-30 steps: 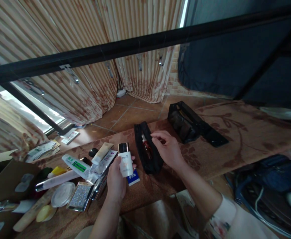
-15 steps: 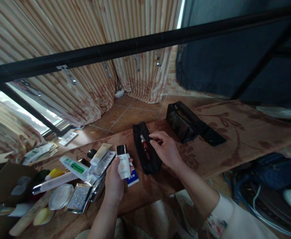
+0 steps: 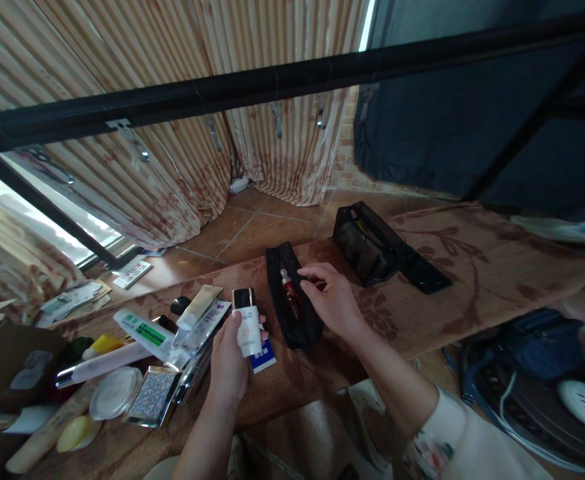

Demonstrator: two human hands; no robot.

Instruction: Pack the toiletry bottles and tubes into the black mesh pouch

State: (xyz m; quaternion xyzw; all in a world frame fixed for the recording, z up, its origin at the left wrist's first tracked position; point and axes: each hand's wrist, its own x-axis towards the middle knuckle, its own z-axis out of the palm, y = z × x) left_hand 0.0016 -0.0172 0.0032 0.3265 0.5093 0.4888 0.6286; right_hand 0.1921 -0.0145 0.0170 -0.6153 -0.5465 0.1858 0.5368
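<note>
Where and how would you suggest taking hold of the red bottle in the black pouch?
Probably by its slim, pale top, pinched from above: the red bottle lies lengthwise in the narrow black pouch, which opens upward, and the walls run along both sides of its body, leaving little room there.

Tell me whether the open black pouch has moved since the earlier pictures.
No, not visibly: the black pouch keeps its place against the glossy black case on the patterned cloth.
</note>
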